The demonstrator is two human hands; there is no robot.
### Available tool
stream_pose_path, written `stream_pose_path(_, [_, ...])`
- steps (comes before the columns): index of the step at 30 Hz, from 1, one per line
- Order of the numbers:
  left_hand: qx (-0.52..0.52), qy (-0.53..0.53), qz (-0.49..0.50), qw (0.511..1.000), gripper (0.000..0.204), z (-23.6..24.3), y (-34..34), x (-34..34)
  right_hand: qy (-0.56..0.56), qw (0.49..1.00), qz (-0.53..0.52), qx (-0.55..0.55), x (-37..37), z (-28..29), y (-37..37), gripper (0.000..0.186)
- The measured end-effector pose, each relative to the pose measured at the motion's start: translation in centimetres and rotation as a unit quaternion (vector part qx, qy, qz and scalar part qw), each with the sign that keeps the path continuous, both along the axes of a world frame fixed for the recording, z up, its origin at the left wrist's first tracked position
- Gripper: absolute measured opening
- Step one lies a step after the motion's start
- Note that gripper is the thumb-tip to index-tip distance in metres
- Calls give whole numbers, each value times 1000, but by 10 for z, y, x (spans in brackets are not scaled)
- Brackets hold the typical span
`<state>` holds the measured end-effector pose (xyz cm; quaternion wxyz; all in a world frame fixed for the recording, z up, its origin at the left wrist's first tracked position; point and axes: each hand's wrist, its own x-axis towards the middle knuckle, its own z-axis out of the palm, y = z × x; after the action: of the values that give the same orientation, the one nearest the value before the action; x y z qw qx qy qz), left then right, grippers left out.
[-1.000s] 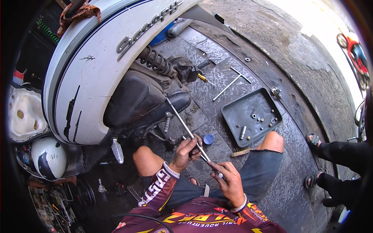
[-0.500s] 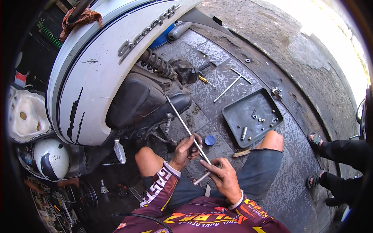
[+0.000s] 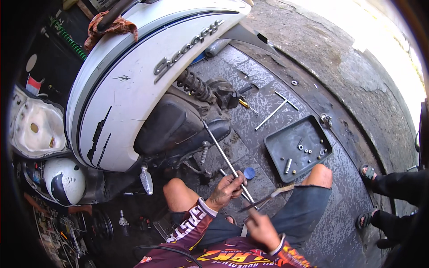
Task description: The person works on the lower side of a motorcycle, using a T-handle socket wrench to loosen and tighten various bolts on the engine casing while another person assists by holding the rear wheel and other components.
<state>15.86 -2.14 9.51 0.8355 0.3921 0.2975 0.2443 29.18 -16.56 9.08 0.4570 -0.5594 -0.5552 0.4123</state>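
My left hand [image 3: 227, 193] is closed around the long metal shaft of a T-handle wrench [image 3: 222, 152]. The wrench's far end meets the dark engine cover [image 3: 166, 126] of a white scooter [image 3: 117, 96]. At the near end the crossbar is smeared by motion. My right hand [image 3: 263, 231] is just below that end, its fingers blurred, so I cannot tell whether they touch the bar. A blue round cap [image 3: 249, 173] lies on the floor beyond my left hand.
A black tray [image 3: 278, 157] holds several small metal parts and a socket. Behind it lie another T-handle wrench [image 3: 277, 114] and a yellow-handled screwdriver [image 3: 244, 104]. A white helmet [image 3: 65, 181] sits at left. Another person's sandalled foot [image 3: 367, 172] is at right.
The wrench's crossbar has turned and is now blurred. My right hand has dropped toward me, away from its hold near the bar. The whole view has shifted slightly.
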Motion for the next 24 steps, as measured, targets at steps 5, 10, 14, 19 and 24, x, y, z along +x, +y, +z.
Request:
stream_pose_path(5, [-15,0,2,1000,25,3,-1,-4,80,985,-99,-120,8,14,4,39])
stream_pose_path(10, [-20,14,44,999,25,-5,4,-12,170,984,-10,-61,-5,54,-5,33])
stream_pose_path(14, [-41,-21,41,998,24,-17,12,-3,11,990,68,-127,-3,-3,-14,60])
stream_pose_path(19, [-41,-2,64,997,24,-11,10,-8,106,992,-18,-65,1,24,-4,45])
stream_pose_path(24, [-28,-12,79,996,26,-4,19,-8,60,987,116,-89,-1,31,-10,49])
